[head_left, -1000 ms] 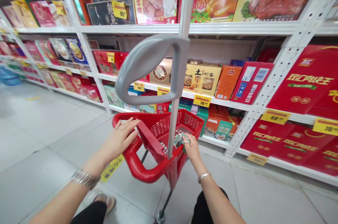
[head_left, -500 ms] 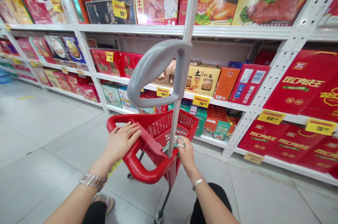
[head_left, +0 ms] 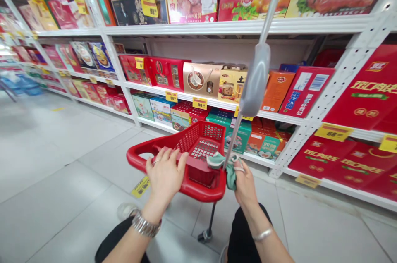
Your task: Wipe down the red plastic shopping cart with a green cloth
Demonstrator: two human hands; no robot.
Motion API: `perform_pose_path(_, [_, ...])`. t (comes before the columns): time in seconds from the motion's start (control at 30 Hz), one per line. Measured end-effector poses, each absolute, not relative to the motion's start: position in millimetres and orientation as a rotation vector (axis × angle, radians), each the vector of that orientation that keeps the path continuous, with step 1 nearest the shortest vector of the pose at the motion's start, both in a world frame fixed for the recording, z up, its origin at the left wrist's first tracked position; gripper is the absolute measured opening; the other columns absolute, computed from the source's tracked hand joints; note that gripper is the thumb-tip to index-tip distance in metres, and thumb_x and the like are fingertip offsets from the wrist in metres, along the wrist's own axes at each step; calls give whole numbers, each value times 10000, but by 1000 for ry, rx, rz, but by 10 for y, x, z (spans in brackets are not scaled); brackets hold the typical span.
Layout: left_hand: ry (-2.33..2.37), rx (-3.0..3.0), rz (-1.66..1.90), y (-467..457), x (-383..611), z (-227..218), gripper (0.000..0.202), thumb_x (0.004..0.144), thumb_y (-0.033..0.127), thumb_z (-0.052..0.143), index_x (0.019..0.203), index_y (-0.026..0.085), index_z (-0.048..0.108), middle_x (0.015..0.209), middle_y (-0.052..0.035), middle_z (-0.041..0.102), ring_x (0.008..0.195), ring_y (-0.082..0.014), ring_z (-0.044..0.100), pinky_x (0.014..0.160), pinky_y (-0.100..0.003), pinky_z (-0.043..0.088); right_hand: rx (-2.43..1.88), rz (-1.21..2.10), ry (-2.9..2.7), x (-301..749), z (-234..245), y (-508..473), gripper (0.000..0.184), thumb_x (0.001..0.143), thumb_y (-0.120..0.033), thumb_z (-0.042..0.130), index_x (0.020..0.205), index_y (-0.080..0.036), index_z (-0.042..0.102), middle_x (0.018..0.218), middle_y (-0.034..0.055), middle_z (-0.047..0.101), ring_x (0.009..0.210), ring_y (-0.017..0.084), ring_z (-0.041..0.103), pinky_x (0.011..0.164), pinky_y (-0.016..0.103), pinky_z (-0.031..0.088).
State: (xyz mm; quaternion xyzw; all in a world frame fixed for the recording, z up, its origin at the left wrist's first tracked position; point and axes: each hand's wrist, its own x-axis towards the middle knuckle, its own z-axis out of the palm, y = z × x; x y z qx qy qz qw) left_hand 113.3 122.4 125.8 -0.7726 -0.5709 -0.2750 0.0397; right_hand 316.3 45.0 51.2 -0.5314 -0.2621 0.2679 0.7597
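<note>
"What does the right grip have?"

"A narrow pinch. The right hand (head_left: 246, 184) closes on a soft, crumpled mint-green cloth (head_left: 230, 170), which sits against the thin metal pole (head_left: 236, 135) just above the basket's near end."

"And the left?"

"Wide. The left hand (head_left: 166, 178) lies with its fingers spread on the glossy red plastic rim of a wheeled shopping basket (head_left: 201, 192). A chunky metal bracelet (head_left: 145, 225) circles that wrist."

"Anything standing in the way?"

"The grey moulded handle (head_left: 256, 81) on the pole, seen edge-on, covers part of a yellow gift box (head_left: 232, 83) on the shelf behind it."

"What's around them?"

"White perforated steel shelving (head_left: 341, 77) runs from far left to right, packed with red gift boxes (head_left: 359, 89) and marked with yellow price tags (head_left: 200, 103). Pale floor tiles (head_left: 62, 213) spread out to the left."
</note>
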Motion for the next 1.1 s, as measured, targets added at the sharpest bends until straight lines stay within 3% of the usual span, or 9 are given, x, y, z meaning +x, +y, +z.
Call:
perform_pose_path(0.13, [-1815,-2405,-917,1023,1374,1236,529,988,494,365,1332,209,649,1387,-165,638,1382,-385,488,1156,-684,238,-1330,354,-563,3147,577,154,457,847,-599,660,1010,-176,718,796,42,726,649,166,637,613,278,504])
perform_pose_path(0.27, [-1724,-2669,-1063,774,1519,1168,527,1006,446,340,1438,224,545,1494,-142,543,1435,-326,444,1210,-666,160,-1496,-106,-935,3236,694,-46,338,923,-499,594,997,-206,745,940,82,751,887,238,673,789,351,520])
perform_pose_path(0.37, [-1557,-2906,-1218,696,1430,1203,517,1028,409,285,1485,268,481,1534,-89,510,1447,-235,437,1226,-567,247,-1512,-345,-1222,3348,790,-138,244,966,-405,575,1039,-236,735,931,74,741,880,234,660,816,368,502])
perform_pose_path(0.47, [-1422,-2952,-1301,881,1159,1319,516,1031,408,258,1395,251,588,1473,-87,581,1414,-208,480,1201,-480,343,-1547,-488,-1385,3523,814,-178,236,970,-386,577,1096,-251,724,979,87,727,910,248,652,863,410,497])
perform_pose_path(0.53, [-1519,-2810,-1191,1126,941,1378,496,1015,436,298,1327,262,641,1407,-86,638,1412,-256,482,1218,-578,269,-1598,-536,-1391,3676,784,-171,293,966,-420,559,1124,-234,721,1147,130,693,1046,286,636,937,467,489])
perform_pose_path(0.63, [-1733,-2760,-861,1491,701,1359,508,991,458,337,1390,266,585,1475,-95,570,1478,-321,376,1190,-720,146,-1679,-508,-1361,3891,718,-114,364,970,-462,505,1135,-221,721,1333,149,619,1215,319,578,1009,516,468])
perform_pose_path(0.83, [-1745,-3114,-652,1767,631,1092,648,992,554,194,1419,238,565,1487,-87,549,1456,-279,413,1203,-612,271,-1716,-579,-1283,3793,736,42,326,978,-422,504,1075,-214,734,1065,118,732,1038,286,640,924,469,491])
perform_pose_path(0.97, [-1814,-3056,-872,1822,603,981,734,980,598,169,1359,161,621,1402,-128,627,1351,-261,551,1153,-467,418,-1636,-647,-1342,3276,776,108,235,971,-304,552,1116,-230,721,1091,112,724,999,273,622,894,465,482])
perform_pose_path(1.1, [-1867,-2997,-903,1805,565,953,735,963,637,198,1302,180,663,1375,-126,648,1321,-281,579,1130,-476,439,-1524,-582,-1462,2744,770,186,320,941,-195,562,1220,-278,694,1188,103,703,1056,278,592,921,489,491])
